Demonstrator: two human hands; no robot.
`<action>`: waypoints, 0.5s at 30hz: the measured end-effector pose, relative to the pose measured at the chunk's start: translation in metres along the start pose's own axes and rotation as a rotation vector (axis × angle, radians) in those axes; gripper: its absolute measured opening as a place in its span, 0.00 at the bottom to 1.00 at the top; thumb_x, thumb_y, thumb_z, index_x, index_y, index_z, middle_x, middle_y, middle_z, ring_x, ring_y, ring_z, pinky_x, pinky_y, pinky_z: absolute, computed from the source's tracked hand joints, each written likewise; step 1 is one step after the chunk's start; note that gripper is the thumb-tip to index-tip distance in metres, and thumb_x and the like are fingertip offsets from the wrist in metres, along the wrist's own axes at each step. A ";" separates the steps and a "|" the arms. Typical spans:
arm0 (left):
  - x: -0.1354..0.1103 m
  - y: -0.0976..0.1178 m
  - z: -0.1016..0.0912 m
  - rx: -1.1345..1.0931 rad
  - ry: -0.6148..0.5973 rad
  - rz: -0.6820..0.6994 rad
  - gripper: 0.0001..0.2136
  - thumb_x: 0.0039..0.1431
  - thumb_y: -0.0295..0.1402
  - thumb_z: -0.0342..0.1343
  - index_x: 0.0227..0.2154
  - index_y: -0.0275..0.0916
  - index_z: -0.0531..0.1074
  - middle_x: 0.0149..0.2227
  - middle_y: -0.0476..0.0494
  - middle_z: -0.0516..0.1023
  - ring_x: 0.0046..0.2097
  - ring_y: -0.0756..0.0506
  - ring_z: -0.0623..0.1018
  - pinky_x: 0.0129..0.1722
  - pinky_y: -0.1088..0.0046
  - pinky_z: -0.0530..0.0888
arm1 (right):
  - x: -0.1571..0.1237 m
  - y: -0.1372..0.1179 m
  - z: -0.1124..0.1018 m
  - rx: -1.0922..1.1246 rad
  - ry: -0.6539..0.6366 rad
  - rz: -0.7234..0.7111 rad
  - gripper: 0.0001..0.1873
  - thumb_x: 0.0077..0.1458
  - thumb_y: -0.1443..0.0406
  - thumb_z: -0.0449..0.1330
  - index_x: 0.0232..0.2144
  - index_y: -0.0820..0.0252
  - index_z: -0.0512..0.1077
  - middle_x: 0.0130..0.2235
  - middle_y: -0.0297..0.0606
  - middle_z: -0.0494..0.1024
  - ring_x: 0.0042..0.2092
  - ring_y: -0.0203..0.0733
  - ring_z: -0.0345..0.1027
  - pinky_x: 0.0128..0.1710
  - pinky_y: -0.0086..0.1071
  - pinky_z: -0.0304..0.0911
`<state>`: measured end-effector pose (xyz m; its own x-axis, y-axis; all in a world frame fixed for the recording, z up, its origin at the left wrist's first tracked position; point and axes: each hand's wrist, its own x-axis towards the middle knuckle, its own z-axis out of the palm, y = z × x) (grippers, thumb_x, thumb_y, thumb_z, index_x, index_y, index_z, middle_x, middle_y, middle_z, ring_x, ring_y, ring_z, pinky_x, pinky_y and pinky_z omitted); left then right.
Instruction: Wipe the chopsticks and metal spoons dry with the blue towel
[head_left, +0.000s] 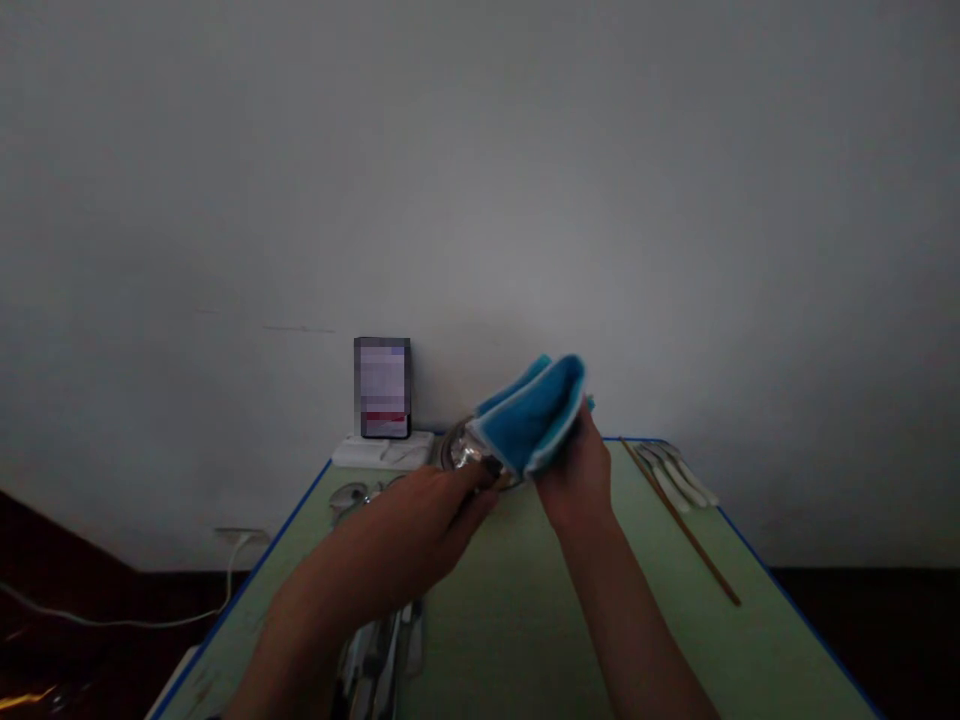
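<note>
My left hand (442,505) is closed around the handle end of a shiny metal utensil (461,450), whose round bowl shows just past my fingers. My right hand (574,470) grips a folded blue cloth with a white edge (532,410) and presses it against the utensil's bowl. Both hands are raised a little above the far half of a light green table (525,620).
More metal cutlery (379,660) lies under my left forearm, and a spoon (346,495) lies at the far left. White-handled utensils (679,475) and long brown chopsticks (682,525) lie at the right. A dark box (382,388) stands on a white holder by the wall.
</note>
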<state>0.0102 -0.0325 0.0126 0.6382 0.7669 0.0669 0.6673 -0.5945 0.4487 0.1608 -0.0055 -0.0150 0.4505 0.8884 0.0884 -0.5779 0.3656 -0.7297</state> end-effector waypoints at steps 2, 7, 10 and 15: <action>0.001 0.001 0.000 0.034 0.010 -0.016 0.13 0.61 0.41 0.41 0.37 0.41 0.67 0.33 0.46 0.74 0.32 0.46 0.73 0.28 0.73 0.63 | 0.000 0.000 0.002 0.055 0.007 0.096 0.21 0.51 0.50 0.50 0.41 0.57 0.67 0.40 0.36 0.75 0.38 0.39 0.70 0.35 0.36 0.67; 0.005 0.005 -0.002 0.082 0.037 -0.088 0.19 0.60 0.47 0.38 0.32 0.39 0.69 0.28 0.46 0.74 0.29 0.46 0.72 0.26 0.73 0.61 | -0.005 -0.001 0.008 0.126 0.039 0.216 0.25 0.49 0.48 0.52 0.43 0.57 0.67 0.43 0.38 0.75 0.39 0.40 0.70 0.35 0.35 0.67; 0.008 0.004 -0.003 0.121 0.072 -0.168 0.25 0.62 0.45 0.31 0.27 0.38 0.70 0.27 0.44 0.74 0.29 0.46 0.72 0.29 0.71 0.63 | -0.006 0.000 0.009 0.135 0.013 0.237 0.23 0.51 0.50 0.52 0.43 0.58 0.67 0.43 0.39 0.74 0.40 0.40 0.69 0.38 0.35 0.66; 0.011 -0.003 -0.001 0.116 0.059 -0.224 0.27 0.61 0.48 0.30 0.22 0.38 0.69 0.25 0.44 0.73 0.28 0.46 0.72 0.29 0.71 0.63 | -0.008 0.002 0.011 0.178 -0.047 0.140 0.14 0.53 0.59 0.53 0.40 0.59 0.68 0.39 0.36 0.75 0.42 0.37 0.68 0.44 0.34 0.63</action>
<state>0.0144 -0.0215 0.0131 0.4483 0.8934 0.0310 0.8312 -0.4293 0.3533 0.1483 -0.0086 -0.0099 0.3273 0.9445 0.0289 -0.7453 0.2768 -0.6066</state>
